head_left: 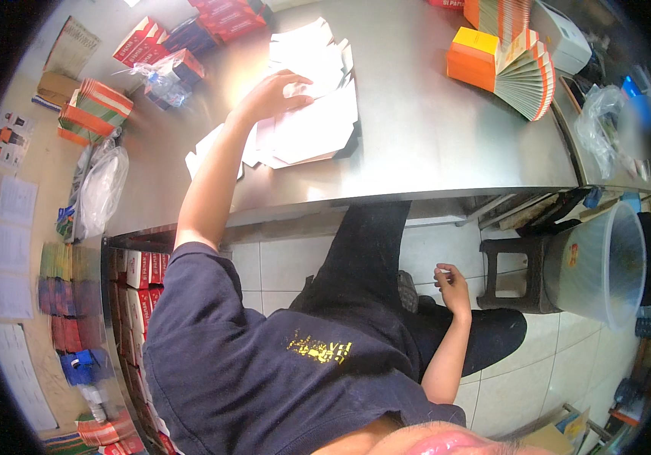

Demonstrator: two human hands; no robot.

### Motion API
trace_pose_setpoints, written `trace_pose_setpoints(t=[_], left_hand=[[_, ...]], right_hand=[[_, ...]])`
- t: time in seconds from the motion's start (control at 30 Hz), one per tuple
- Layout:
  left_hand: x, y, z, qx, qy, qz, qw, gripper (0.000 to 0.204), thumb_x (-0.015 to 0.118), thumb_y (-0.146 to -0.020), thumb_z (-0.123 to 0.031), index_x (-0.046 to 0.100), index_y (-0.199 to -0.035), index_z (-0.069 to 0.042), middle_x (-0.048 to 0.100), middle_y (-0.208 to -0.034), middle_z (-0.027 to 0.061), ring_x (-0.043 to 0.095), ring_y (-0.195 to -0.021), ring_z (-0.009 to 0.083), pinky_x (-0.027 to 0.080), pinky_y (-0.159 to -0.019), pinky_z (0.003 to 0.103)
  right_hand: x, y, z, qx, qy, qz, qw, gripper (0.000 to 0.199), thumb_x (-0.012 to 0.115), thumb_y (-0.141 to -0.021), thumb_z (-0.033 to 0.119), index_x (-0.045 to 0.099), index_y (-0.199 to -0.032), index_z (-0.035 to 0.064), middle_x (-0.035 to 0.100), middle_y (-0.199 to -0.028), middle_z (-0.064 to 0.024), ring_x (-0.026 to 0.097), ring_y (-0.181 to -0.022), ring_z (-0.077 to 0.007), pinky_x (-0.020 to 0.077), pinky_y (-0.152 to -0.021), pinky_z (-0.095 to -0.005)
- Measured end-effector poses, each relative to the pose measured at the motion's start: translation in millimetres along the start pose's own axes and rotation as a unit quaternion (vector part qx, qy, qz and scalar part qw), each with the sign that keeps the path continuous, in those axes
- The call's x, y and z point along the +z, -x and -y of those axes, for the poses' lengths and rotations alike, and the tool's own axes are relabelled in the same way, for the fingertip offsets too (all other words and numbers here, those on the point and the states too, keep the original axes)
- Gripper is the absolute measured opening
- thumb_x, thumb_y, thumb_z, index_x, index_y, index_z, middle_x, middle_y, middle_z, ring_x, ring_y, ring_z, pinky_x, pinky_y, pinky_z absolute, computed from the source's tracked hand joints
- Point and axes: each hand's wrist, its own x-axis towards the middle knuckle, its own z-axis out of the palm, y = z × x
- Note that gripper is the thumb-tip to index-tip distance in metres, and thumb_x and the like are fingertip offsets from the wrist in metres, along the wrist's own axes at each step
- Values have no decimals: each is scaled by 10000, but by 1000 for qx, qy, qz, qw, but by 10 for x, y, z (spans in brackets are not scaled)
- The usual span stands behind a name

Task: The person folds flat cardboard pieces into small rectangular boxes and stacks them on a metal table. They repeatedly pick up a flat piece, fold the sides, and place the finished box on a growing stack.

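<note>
My left hand (276, 92) lies over a loose pile of white flat card pieces (314, 136) on the steel table (432, 144). Its thumb and fingers are apart, with white card showing between them. Glare washes out much of the pile, so single pieces are hard to tell apart. Away from the table, my right hand (453, 290) hangs beside my leg with loosely bent, parted fingers and nothing in it.
Fanned orange-and-green cartons (526, 76) stand by an orange box (471, 59) at the right. Red boxes (142, 42) and a plastic bag (166, 87) sit at the far left. Below right are a dark stool (519, 246) and a clear tub (606, 265).
</note>
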Motion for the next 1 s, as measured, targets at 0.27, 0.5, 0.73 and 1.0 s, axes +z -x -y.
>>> trace_pose_setpoints(t=[0.27,0.5,0.73,1.0], left_hand=[[-41,-242,129,-9,24,87,996,437,658,-978,-389,628,-1369,-198,698,-1181,114,648,-917,212,535,-861,409],[-112,-133,-106,-61,64,88,992,346,552,-1052,-320,650,-1338,-152,725,-1048,90,674,-853,156,567,-651,320],[-65,-178,28,-65,117,80,988,317,568,-1035,-295,686,-1276,-126,735,-1109,99,689,-984,201,553,-828,337],[-57,-245,-9,-85,66,-51,993,260,590,-992,-233,714,-1203,-144,731,-1094,144,690,-1004,295,533,-889,381]], right_hand=[[7,-38,-119,1,-7,-14,1000,361,689,-962,310,672,-1205,43,679,-832,-93,639,-761,-165,506,-715,-313],[11,-54,-135,4,-13,-4,1000,354,690,-962,308,675,-1202,49,685,-854,-98,637,-766,-163,502,-708,-311],[-6,-41,-117,-6,-11,-6,1000,374,694,-955,326,675,-1206,49,696,-880,-110,638,-764,-167,505,-712,-318],[-28,-15,-125,-7,-5,-15,1000,385,691,-956,336,673,-1209,47,699,-917,-115,651,-781,-176,511,-727,-330]])
